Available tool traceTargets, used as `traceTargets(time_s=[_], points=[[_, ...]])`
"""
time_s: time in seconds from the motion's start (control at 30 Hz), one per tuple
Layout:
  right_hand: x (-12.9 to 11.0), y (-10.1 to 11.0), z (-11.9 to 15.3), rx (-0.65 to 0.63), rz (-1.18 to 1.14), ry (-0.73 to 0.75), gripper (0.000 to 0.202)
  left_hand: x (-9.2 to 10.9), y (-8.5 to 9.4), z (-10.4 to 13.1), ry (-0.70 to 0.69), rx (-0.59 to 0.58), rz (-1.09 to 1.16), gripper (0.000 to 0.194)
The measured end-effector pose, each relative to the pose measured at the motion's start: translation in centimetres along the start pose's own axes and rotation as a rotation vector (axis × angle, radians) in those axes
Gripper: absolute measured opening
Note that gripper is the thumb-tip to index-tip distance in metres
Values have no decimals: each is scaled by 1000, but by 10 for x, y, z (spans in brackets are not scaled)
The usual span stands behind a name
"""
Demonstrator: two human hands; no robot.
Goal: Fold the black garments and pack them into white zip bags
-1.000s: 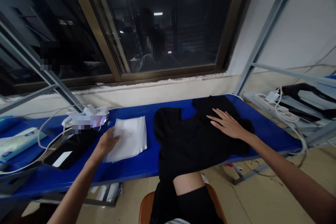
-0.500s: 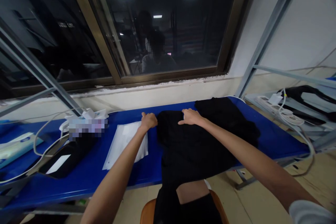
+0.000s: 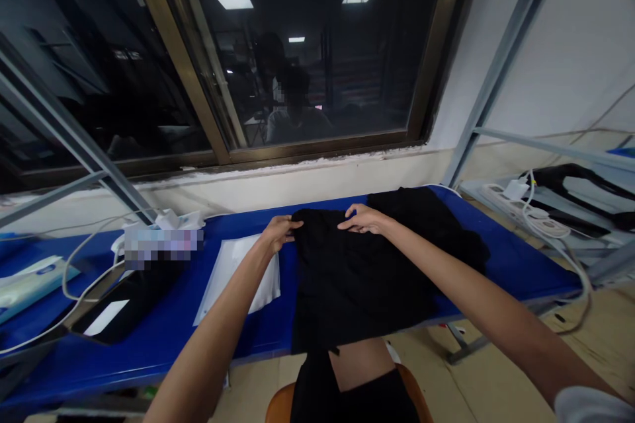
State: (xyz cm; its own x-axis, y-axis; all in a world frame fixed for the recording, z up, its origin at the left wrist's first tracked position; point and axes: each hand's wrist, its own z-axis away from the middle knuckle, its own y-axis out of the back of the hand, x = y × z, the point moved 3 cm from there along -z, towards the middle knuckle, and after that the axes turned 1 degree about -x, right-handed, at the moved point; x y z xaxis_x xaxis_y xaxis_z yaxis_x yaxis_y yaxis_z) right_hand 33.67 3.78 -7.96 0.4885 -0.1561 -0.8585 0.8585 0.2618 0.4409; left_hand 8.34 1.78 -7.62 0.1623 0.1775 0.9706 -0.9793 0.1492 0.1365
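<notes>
Black garment [image 3: 352,284] spans blue desk [image 3: 526,271] to its near edge. Your left hand [image 3: 278,232] pinches the cloth's far-left corner; your right hand [image 3: 367,219] curls at its far edge, grip unclear. Tension evenly; avoid bunching.

Bare left hand [image 3: 280,232]: thumb, fingers pinched; forearm extended forward. Bare right hand [image 3: 366,219]: fingers bent, forearm slanting inward.

The plastic bags [image 3: 215,287] lie left of the garment [image 3: 362,277] on the table [image 3: 163,350]. Behind the table is the window [image 3: 317,79].
</notes>
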Motion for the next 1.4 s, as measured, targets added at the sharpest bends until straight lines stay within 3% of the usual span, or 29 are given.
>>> traceTargets(time_s=[0.17,0.3,0.37,0.43,0.5,0.6,0.67,0.77,0.83,0.9,0.97,1.07,1.17,1.27,1.4], points=[[2,-4,9,62,-83,173,39,-1,-7,6,-137,5,57,35],[13,3,39,234,-72,571,32,2,10,25,-358,84,96,18],[22,11,54,233,45,790,24,4,22,39,-437,-24,22,16],[33,21,63,195,241,872,16,9,32,53,-486,-239,-138,10],[41,33,65,197,438,869,18,16,42,62,-512,-384,-287,24],[43,45,61,157,582,832,23,29,54,63,-518,-427,-434,45],[38,44,53,49,601,783,44,34,54,56,-518,-459,-564,49],[28,32,33,-83,563,706,74,33,51,41,-572,-345,-682,38],[21,24,18,-117,500,683,64,29,54,33,-618,-218,-637,30],[17,23,4,-127,450,670,35,23,61,29,-626,-165,-574,23],[18,30,-7,-111,428,649,18,20,70,29,-590,-204,-576,18],[25,48,-13,-29,435,605,22,23,77,27,-501,-359,-647,21],[26,55,-10,106,493,589,20,32,64,13,-481,-342,-609,22],[19,36,-1,177,545,648,26,32,37,-16,-466,-224,-552,23],[17,-10,12,-62,711,743,43,19,8,-52,-399,-271,-572,34]])
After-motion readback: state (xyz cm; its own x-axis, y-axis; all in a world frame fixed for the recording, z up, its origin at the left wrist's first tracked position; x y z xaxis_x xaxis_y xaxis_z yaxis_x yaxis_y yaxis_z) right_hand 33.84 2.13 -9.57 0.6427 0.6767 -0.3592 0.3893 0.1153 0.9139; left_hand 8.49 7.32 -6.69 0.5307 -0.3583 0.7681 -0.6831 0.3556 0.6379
